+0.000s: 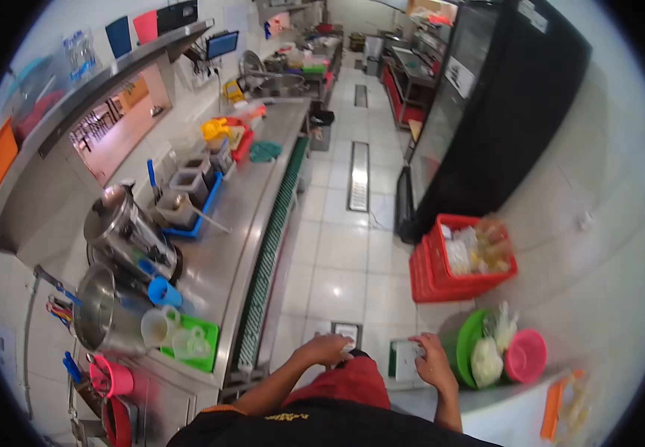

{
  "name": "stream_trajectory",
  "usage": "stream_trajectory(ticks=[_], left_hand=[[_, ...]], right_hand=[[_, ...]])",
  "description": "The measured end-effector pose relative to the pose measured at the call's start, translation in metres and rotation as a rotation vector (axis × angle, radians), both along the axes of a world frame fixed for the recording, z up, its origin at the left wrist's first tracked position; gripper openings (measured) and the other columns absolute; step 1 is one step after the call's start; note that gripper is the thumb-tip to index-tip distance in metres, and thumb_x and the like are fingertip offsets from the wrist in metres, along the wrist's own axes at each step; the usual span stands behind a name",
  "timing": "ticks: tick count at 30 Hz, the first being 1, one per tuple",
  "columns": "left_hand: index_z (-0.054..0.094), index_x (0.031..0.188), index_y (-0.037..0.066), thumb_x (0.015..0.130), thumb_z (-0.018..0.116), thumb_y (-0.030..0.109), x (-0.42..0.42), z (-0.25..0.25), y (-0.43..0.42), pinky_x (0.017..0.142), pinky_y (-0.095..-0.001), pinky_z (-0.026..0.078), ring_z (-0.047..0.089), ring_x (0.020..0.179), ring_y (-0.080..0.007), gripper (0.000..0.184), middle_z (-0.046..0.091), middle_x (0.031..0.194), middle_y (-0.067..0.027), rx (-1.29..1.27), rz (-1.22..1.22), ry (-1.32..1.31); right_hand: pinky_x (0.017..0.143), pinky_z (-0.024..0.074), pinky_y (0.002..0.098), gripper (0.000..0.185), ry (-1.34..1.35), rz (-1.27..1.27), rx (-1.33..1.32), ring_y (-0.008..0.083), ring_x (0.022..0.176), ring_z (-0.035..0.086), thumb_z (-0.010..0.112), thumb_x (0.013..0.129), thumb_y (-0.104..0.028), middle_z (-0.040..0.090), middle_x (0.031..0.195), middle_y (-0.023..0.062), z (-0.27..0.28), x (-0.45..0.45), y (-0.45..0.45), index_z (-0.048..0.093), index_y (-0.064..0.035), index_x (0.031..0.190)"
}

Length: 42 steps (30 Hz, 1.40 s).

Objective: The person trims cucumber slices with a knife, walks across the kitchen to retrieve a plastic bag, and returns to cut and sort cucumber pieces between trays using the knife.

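My left hand point(330, 349) is just above the red shorts, its fingers loosely apart with nothing visible in them. On the right, my right hand point(432, 359) hangs with the index finger and thumb spread, holding nothing that I can make out. Beside its fingers is a white, green-edged object point(405, 362), low down; whether they touch is unclear. Nearest to the left arm, a green tray point(207, 357) with clear plastic jugs point(190, 343) sits on the steel counter point(225, 287).
Red crates point(456, 287) with bagged items stand by a black fridge point(512, 97) on the right. Green point(465, 350) and pink basins point(526, 356) are nearer. A steel urn point(132, 235) and large pot point(106, 316) line the left. A tiled aisle point(330, 257) runs forward.
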<state>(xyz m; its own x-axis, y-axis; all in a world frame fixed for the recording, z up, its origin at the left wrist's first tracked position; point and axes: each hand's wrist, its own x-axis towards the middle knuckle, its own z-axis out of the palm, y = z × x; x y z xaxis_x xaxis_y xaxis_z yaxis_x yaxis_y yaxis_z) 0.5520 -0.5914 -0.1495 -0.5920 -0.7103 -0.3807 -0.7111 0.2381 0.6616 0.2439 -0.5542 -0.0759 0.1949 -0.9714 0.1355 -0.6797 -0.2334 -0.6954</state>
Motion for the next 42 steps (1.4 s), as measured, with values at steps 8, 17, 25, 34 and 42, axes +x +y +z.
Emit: stream_trajectory(ticks=[8,17,25,34,42], left_hand=[[0.050,0.139,0.004,0.102,0.054,0.034,0.126,-0.081,-0.253,0.094,-0.0359,0.052,0.067,0.104,-0.0215,0.048,0.067,0.118,-0.0145,0.374,0.858,0.785],[0.067,0.108,0.002,0.094,0.059,0.031,0.114,-0.229,-0.312,0.087,-0.0439,0.048,0.061,0.100,-0.0346,0.033,0.066,0.100,-0.0207,0.699,1.645,-0.010],[0.066,0.097,0.005,0.096,0.058,0.030,0.062,-0.265,-0.557,0.069,-0.0410,0.050,0.062,0.079,-0.0294,0.027,0.064,0.082,-0.0151,0.736,1.708,0.213],[0.060,0.096,0.007,0.099,0.054,0.021,0.171,-0.260,-0.992,0.045,-0.0315,0.046,0.060,0.059,-0.0168,0.015,0.060,0.073,-0.0051,0.227,1.519,0.298],[0.060,0.122,0.008,0.101,0.056,0.025,0.166,-0.143,-1.496,0.055,-0.0259,0.046,0.063,0.067,-0.0119,0.027,0.068,0.088,-0.0045,0.021,1.168,0.728]], right_hand=[[0.073,0.0544,0.0344,0.027,-0.037,0.166,0.357,0.0226,0.080,0.067,0.065,0.084,-0.004,0.068,0.092,0.0146,-0.086,-0.025,-0.303,0.068,-0.0040,0.111],[0.075,0.0509,0.0338,0.034,-0.291,0.093,0.234,0.0218,0.078,0.059,0.071,0.079,-0.004,0.059,0.092,0.0107,-0.084,-0.029,-0.641,0.068,-0.0067,0.113],[0.075,0.0511,0.0330,0.018,-0.462,0.307,0.034,0.0243,0.080,0.063,0.067,0.088,-0.007,0.067,0.087,0.0105,-0.002,0.101,-1.001,0.072,-0.0060,0.105],[0.086,0.0516,0.0358,0.020,-0.230,-0.115,0.155,0.0278,0.095,0.068,0.054,0.095,-0.010,0.071,0.100,0.0143,-0.276,0.025,-1.266,0.072,-0.0081,0.106],[0.095,0.0494,0.0480,0.042,0.211,-0.314,0.943,0.0388,0.112,0.064,0.051,0.094,-0.039,0.069,0.114,0.0204,-0.476,-0.095,-1.264,0.072,-0.0043,0.107]])
